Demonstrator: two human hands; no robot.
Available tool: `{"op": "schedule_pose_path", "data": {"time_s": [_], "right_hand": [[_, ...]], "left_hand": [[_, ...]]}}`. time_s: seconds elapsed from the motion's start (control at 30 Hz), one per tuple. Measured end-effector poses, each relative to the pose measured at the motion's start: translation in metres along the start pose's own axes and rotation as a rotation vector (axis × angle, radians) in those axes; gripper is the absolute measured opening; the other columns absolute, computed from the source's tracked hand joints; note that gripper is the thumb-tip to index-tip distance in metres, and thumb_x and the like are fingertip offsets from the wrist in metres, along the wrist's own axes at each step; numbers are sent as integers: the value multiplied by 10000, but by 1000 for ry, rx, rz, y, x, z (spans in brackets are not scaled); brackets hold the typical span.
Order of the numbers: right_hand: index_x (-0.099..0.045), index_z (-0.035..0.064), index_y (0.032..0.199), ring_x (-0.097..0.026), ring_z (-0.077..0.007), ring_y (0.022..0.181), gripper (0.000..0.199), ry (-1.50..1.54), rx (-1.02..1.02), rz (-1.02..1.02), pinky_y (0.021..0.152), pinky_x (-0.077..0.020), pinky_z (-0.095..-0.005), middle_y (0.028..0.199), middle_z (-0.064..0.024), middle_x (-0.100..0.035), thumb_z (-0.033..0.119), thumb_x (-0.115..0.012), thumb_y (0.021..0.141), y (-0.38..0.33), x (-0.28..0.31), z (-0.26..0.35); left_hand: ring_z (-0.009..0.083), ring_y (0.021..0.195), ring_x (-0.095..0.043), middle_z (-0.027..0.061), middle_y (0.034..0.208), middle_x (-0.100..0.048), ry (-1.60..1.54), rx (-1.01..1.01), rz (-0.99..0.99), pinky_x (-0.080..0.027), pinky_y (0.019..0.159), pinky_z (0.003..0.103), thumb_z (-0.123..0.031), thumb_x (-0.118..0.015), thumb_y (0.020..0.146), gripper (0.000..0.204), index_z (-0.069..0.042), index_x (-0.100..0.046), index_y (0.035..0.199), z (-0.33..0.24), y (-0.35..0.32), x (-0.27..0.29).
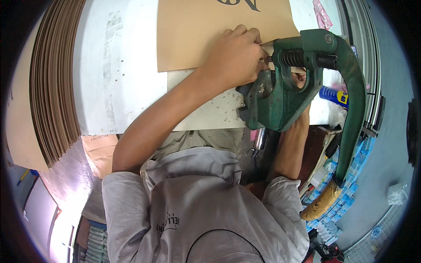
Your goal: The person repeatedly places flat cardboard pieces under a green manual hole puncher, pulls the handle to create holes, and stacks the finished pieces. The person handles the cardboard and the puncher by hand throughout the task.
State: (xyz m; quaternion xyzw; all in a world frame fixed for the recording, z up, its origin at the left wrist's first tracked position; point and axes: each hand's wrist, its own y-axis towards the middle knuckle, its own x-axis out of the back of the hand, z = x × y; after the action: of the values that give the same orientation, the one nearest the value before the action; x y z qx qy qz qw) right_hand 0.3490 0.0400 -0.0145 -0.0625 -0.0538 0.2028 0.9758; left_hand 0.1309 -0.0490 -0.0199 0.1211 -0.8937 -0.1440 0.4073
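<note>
A white table [131, 83] bears brown paper [193, 39] and a green press [280, 105].

Paper sheet [188, 39] on the table [94, 65], between cardboard stack [55, 83] at left and lever press [280, 105] at right

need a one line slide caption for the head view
Left hand at a brown sheet beside a green press, the right hand mostly hidden behind the press.

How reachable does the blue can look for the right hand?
Probably yes: the right hand is near the blue can, which lies mostly uncovered, though the green lever press partly hides the hand and may need skirting.
</note>
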Motion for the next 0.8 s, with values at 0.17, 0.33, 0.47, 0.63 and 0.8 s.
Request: {"op": "schedule_pose_path", "data": {"time_s": [0.17, 0.33, 0.47, 0.63, 0.8], "right_hand": [[-691, -28, 1174, -699, -161, 869, 302, -44, 3, 9, 752, -585, -289, 1074, -102, -721, 206, -675, 983, -4, -2, 0], [-694, -34, 1182, -702, -163, 883, 314, -103, 6, 16, 765, -585, -289, 1083, -108, -725, 210, -669, 986, -4, 1, 1], [-727, -52, 1147, -703, -161, 893, 318, -726, -109, 142, 810, -578, -294, 1080, -111, -744, 211, -660, 981, -12, 10, 82], [-481, 37, 1514, -503, -442, 1371, 910, -409, 938, 129, 1137, -436, -544, 1503, -292, -476, 755, -334, 973, -115, 57, 221], [-558, 195, 1489, -150, -541, 1493, 933, -1318, 649, 401, 1155, -27, -682, 1622, -265, -332, 856, -472, 836, -143, -12, 134]], "left_hand": [[279, 1043, -616, 52, 1049, -675, 41, 33, -6, -496, 920, 423, -266, -834, 779, 258, -126, -829, 996, 1, -1, -1], [277, 1055, -613, 55, 1049, -669, 87, 25, 43, -489, 926, 418, -286, -825, 791, 251, -137, -832, 992, 0, 3, 2], [283, 1045, -618, 62, 1043, -668, 108, 31, 9, -496, 914, 425, -284, -824, 787, 251, -135, -831, 989, -2, 1, 2], [294, 1021, -626, 72, 1016, -672, 84, 24, -14, -507, 893, 437, -281, -826, 783, 258, -121, -830, 984, 1, 0, 2], [308, 1014, -630, 82, 1017, -677, 102, 10, 10, -510, 893, 445, -286, -837, 775, 269, -108, -829, 977, -2, 0, 1]]}}
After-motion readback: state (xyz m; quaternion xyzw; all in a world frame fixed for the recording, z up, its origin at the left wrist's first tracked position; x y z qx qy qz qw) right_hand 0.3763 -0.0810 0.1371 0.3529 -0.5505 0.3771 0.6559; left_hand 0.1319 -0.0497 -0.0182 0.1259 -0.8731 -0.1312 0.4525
